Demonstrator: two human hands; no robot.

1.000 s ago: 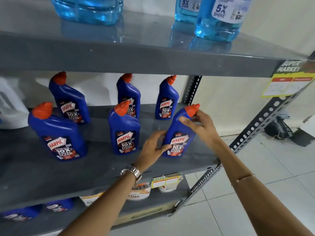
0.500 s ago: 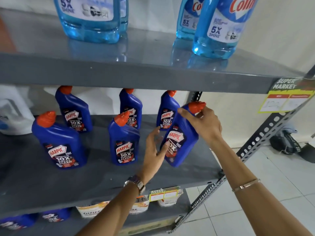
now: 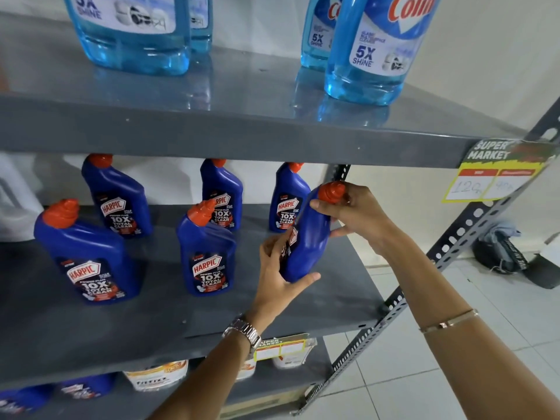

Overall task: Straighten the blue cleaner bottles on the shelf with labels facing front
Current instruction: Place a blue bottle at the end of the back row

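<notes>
Head view: a bottle [image 3: 307, 237] is being held clear of the shelf [image 3: 151, 322], base cupped by the left hand [image 3: 277, 277], neck pinched by the right hand [image 3: 354, 213]. Its label is being shown sideways; it should probably be rotated frontward, then set level with the front bottles [image 3: 207, 253].

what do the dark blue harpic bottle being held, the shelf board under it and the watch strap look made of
Held Harpic bottle: looks like opaque glossy plastic, with soft highlights along its moulded body and an orange cap.
Shelf board: probably grey-painted metal, smooth and dull, carried on perforated steel uprights; laminate cannot be ruled out.
Watch strap: seems polished metal links, silvery with bright glints.
</notes>
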